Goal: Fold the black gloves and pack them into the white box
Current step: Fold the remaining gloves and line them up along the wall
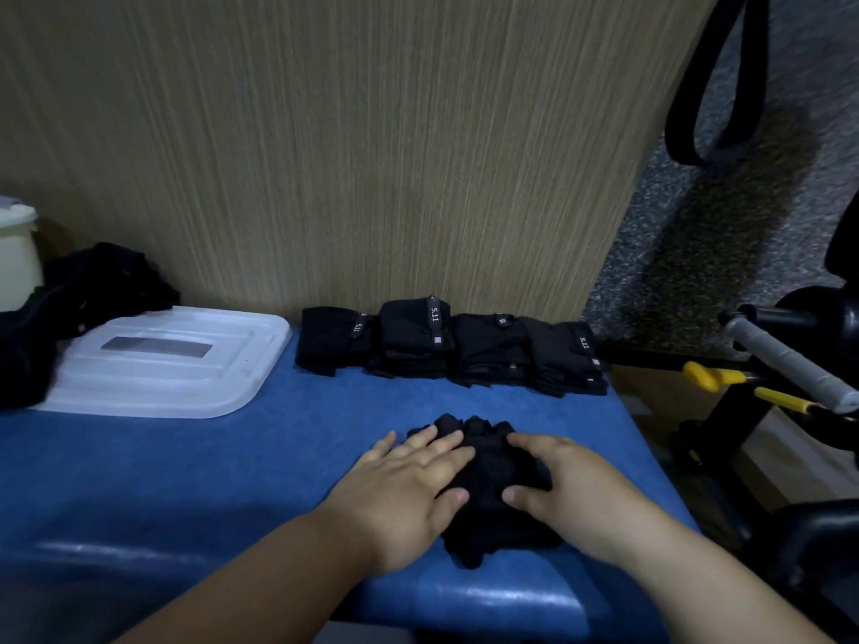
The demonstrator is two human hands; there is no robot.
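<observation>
Here, the black glove (492, 485) lies near the front edge of the blue table (186, 481). The left hand (409, 485) and right hand (571, 485) press it flat, fingers extended, gripping nothing. We judge it soft, light and limp; pinch it at the cuff or fingertips. Folded gloves (451, 346) line the wooden panel (372, 155). The white lid (176, 364) sits to the left; we cannot see into any box.

A tall wood-grain panel (348, 155) stands behind the blue padded counter (186, 481). Right of it lies grey speckled floor (790, 202), with a black metal frame (730, 425) carrying a grey-wrapped handle (790, 362). Light is dim.
</observation>
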